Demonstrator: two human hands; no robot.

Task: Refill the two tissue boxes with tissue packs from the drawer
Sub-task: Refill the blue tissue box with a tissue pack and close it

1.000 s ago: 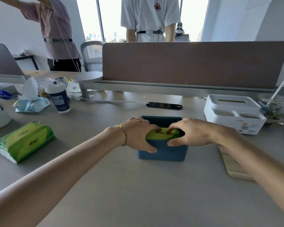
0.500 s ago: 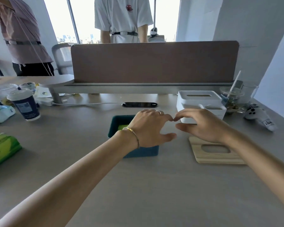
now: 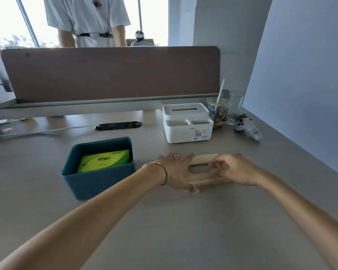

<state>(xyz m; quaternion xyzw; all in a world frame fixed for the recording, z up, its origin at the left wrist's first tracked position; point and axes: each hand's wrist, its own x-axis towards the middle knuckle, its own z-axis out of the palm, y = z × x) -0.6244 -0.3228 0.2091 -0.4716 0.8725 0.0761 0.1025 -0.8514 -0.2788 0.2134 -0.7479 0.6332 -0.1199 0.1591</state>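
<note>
The open teal tissue box (image 3: 98,182) stands left of centre with a green tissue pack (image 3: 103,160) lying flat inside it. To its right a wooden lid (image 3: 202,159) with an oval slot lies on the desk. My left hand (image 3: 176,172) spans the lid's left end, fingers at the far edge and thumb at the near edge. My right hand (image 3: 234,168) holds the lid's right end with curled fingers by the slot. The white tissue box (image 3: 187,131) stands closed behind the lid.
A brown desk divider (image 3: 109,73) runs along the back, and a person stands behind it. A black cable port (image 3: 118,125) sits behind the teal box. A glass jar with a straw (image 3: 219,112), a clear glass (image 3: 236,102) and a white controller (image 3: 248,127) crowd the right rear corner.
Both hands left the teal box, where they were pressing the green pack in, and moved right onto the wooden lid. The view swung right, so the second green pack left the view.
</note>
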